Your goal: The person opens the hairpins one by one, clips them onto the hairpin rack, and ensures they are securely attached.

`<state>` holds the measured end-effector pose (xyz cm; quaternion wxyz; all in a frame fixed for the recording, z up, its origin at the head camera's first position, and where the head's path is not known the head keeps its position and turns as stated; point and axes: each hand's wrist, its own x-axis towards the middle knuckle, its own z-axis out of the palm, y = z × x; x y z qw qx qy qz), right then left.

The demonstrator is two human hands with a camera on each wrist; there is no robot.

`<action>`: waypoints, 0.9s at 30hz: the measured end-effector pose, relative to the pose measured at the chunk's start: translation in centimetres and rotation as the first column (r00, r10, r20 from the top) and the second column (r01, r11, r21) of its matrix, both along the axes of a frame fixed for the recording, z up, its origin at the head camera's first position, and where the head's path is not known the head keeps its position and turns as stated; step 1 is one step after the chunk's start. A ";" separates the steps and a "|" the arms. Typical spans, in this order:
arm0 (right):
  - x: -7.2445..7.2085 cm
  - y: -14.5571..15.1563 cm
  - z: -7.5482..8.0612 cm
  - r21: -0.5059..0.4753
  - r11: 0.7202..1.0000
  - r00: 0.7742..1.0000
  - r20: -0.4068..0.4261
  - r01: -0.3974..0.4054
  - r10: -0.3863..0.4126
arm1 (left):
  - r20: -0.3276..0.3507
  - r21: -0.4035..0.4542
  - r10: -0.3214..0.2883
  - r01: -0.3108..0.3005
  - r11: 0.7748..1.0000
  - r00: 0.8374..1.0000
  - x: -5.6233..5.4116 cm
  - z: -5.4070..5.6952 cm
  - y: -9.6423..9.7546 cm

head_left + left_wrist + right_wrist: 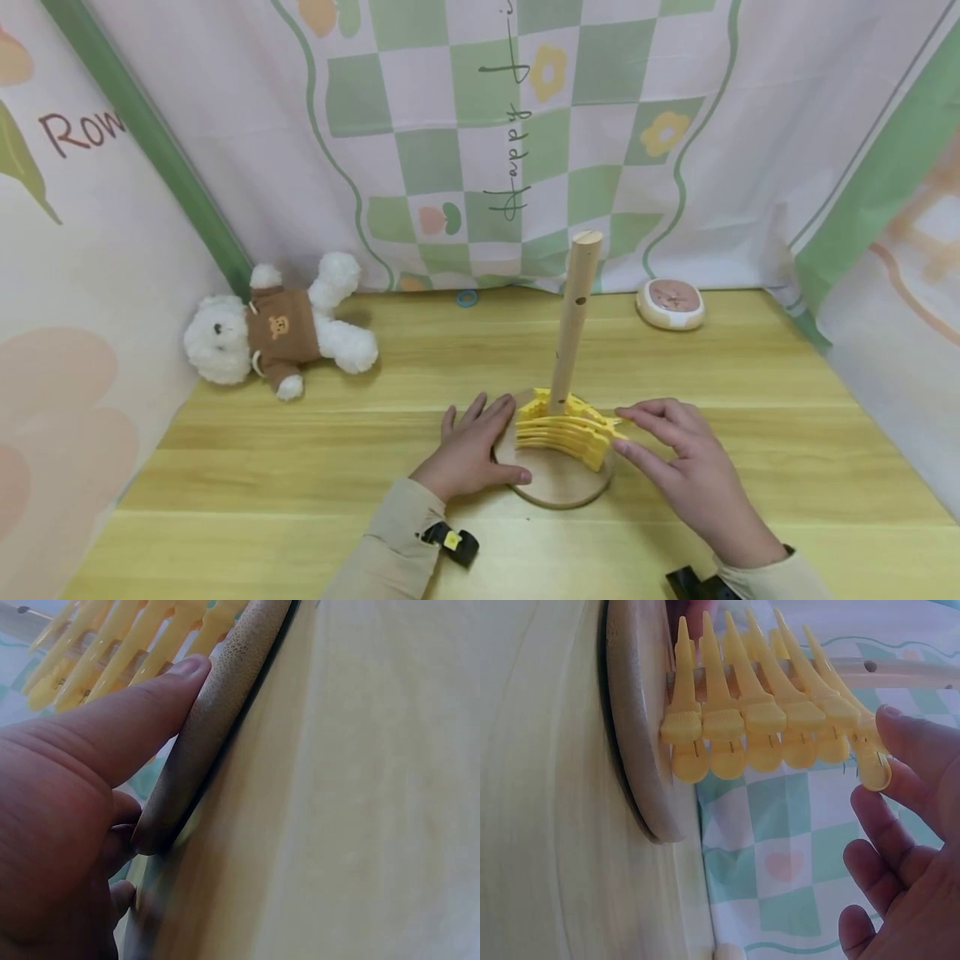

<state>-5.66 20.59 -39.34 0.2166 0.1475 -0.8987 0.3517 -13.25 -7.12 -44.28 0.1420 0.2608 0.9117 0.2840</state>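
In the head view a round wooden base [558,492] carries an upright wooden pole [576,321] with small holes. Curved yellow plastic pieces [558,437] are stacked around the pole's foot. My left hand [480,454] rests on the base's left edge, fingers spread, with the thumb [161,694] against the rim in the left wrist view. My right hand [678,454] pinches the outer end of the topmost yellow piece [874,769] between thumb and forefinger. That piece tilts away from the evenly layered ones [724,724] in the right wrist view.
A white plush toy [288,329] in a brown shirt lies at the back left of the wooden table [300,483]. A small clock-like object [671,304] stands at the back right. Near the rear curtain [495,150] lies a blue ring [467,297].
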 end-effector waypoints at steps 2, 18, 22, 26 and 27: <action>-0.1 0.0 -0.1 -0.003 1.000 1.000 0.000 -0.005 0.005 | -0.001 -0.001 0.000 0.000 1.000 1.000 0.0 0.0 0.0; -0.8 -0.4 -0.4 0.002 0.999 0.998 -0.036 -0.045 0.045 | -0.012 0.004 -0.003 0.003 1.000 1.000 -0.1 -0.2 -0.1; -0.9 -0.6 -0.3 0.003 0.999 0.998 -0.039 -0.048 0.048 | -0.014 0.001 -0.005 0.005 1.000 1.000 0.0 -0.2 -0.1; -0.9 -0.8 -0.2 0.010 0.999 0.998 -0.039 -0.040 0.040 | -0.019 -0.007 -0.004 0.004 1.000 1.000 0.0 -0.1 0.0; -0.9 -0.8 -0.2 0.011 0.999 0.998 -0.042 -0.040 0.040 | -0.020 -0.010 -0.003 0.003 1.000 1.000 0.0 0.0 0.0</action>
